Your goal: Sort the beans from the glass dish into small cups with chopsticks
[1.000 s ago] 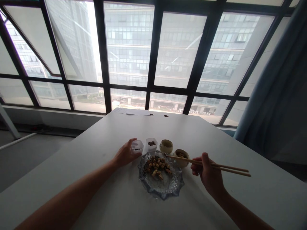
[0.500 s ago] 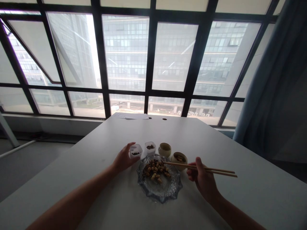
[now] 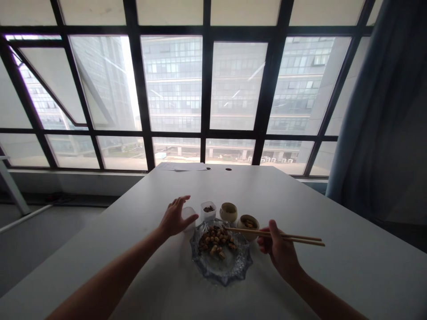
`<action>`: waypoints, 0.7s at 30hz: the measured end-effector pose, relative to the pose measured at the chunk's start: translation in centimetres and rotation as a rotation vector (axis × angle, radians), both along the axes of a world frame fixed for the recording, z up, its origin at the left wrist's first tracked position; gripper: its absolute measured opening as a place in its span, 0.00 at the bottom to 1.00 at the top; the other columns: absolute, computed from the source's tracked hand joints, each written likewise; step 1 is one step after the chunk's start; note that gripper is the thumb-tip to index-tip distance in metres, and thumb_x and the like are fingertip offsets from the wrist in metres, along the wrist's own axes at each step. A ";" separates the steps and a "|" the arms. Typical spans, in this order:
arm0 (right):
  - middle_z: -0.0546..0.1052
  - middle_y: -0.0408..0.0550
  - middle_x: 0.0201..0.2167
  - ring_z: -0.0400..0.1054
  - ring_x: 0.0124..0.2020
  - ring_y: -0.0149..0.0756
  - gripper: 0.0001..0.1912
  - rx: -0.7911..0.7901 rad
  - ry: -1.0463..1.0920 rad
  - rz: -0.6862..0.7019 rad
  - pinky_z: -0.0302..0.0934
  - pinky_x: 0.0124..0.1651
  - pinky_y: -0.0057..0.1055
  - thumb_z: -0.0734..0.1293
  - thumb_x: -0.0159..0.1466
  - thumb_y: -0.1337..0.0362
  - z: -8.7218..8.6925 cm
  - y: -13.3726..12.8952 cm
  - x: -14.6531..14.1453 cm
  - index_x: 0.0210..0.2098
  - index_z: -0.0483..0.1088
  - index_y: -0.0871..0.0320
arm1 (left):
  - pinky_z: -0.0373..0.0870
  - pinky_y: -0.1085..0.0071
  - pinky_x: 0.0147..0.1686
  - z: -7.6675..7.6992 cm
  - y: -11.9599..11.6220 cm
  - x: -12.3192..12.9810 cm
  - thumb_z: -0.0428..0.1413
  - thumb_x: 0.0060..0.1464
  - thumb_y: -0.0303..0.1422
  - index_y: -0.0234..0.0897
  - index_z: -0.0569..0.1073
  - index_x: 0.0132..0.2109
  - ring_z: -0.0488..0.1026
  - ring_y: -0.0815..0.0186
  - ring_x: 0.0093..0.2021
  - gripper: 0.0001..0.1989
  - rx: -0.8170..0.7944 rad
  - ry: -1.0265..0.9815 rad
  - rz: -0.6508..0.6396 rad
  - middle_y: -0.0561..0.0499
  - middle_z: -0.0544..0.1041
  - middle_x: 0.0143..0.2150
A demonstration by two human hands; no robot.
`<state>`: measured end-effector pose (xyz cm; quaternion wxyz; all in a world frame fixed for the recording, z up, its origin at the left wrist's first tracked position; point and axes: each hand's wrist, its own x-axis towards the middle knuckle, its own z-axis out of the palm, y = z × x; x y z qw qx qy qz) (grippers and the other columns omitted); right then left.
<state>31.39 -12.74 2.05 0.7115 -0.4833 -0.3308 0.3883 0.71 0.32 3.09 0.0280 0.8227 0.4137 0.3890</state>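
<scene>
My right hand [image 3: 279, 251] is closed on a pair of wooden chopsticks [image 3: 300, 239], their tips over the far part of a clear glass plate [image 3: 223, 275] with a scalloped rim. Nuts and dark pieces [image 3: 215, 240] are heaped on the plate. With fingers spread, my left hand [image 3: 176, 218] hovers at a small translucent cup [image 3: 189, 211] and partly hides it. Beside that stands a white plastic cup [image 3: 208, 214] with dark bits inside. Further right are a tan ceramic cup [image 3: 228, 213] and another tan cup [image 3: 248, 226] holding light brown pieces.
Everything stands on a long white table [image 3: 160, 275]. Sheets of paper [image 3: 183, 166] lie at its far end, close to two dark round holes. Beyond are large windows, with a blue-grey curtain [image 3: 360, 111] on the right.
My left hand has let go of the left translucent cup and its fingers have spread. The chopsticks have barely moved over the plate. The whole view has tilted slightly upward.
</scene>
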 end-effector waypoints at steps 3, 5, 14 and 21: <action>0.72 0.45 0.12 0.63 0.12 0.33 0.29 0.006 -0.018 -0.001 0.58 0.14 0.30 0.70 0.51 0.36 0.1 0.0 0.1 0.25 0.71 0.58 | 0.62 0.47 0.56 2.0 0.6 2.6 0.59 0.52 0.50 0.37 0.64 0.59 0.71 0.47 0.56 0.33 -0.091 0.151 -0.024 0.37 0.74 0.56; 0.73 0.46 0.13 0.64 0.12 0.33 0.29 0.005 -0.024 -0.003 0.58 0.14 0.29 0.71 0.50 0.36 0.1 0.0 0.2 0.24 0.71 0.59 | 0.61 0.47 0.57 2.9 1.0 4.3 0.59 0.51 0.49 0.36 0.62 0.61 0.71 0.46 0.56 0.35 -0.161 0.236 -0.045 0.36 0.75 0.55; 0.73 0.46 0.14 0.65 0.13 0.33 0.28 0.205 -0.259 -0.085 0.60 0.16 0.29 0.67 0.58 0.38 2.3 0.5 0.3 0.25 0.72 0.59 | 0.61 0.53 0.56 3.0 1.9 6.4 0.65 0.44 0.37 0.39 0.63 0.59 0.73 0.50 0.53 0.35 -0.075 0.260 -0.172 0.41 0.77 0.53; 0.75 0.46 0.17 0.68 0.17 0.34 0.25 0.365 -0.604 0.019 0.65 0.21 0.30 0.62 0.65 0.43 3.9 4.1 -2.2 0.28 0.73 0.57 | 0.61 0.53 0.56 3.4 1.2 6.0 0.65 0.44 0.36 0.40 0.62 0.60 0.73 0.52 0.53 0.36 -0.044 0.252 -0.171 0.43 0.77 0.51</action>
